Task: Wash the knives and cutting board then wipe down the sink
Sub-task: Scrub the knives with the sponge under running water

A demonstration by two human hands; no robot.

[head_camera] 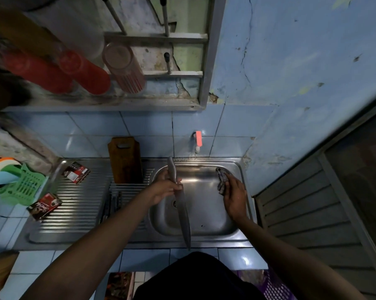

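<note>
The left hand [168,188] is closed around a large all-steel kitchen knife [180,202] near the join of handle and blade, holding it over the basin of the stainless sink [204,232]. The handle points toward the wall and the blade runs back toward the person, its tip past the front rim of the sink. The right hand [234,197] lies with fingers curled loosely over a checked cloth [221,180], pressing it against the right inner wall of the basin.

The main risk, judging from this grip, is the blade: the fingers sit right where steel handle meets edge, and a wet smooth handle could slip through them, so a finger could slide onto the edge. The tip also points at the person's body, so a slip or a step forward could bring it into contact. If the knife dropped, it could strike the basin or fall past the front edge toward the feet.

Count: one knife in hand, and what look like other dark utensils [112,205] lying on the ribbed drainboard, too dim to number; one wooden cutting board [124,160] leaning upright against the tiled wall behind the drainboard; one cloth; one wall tap with an orange lever [198,138], with no stream visible; two printed sachets [76,172] on the drainboard; one green plastic basket [23,184] at the left
</note>
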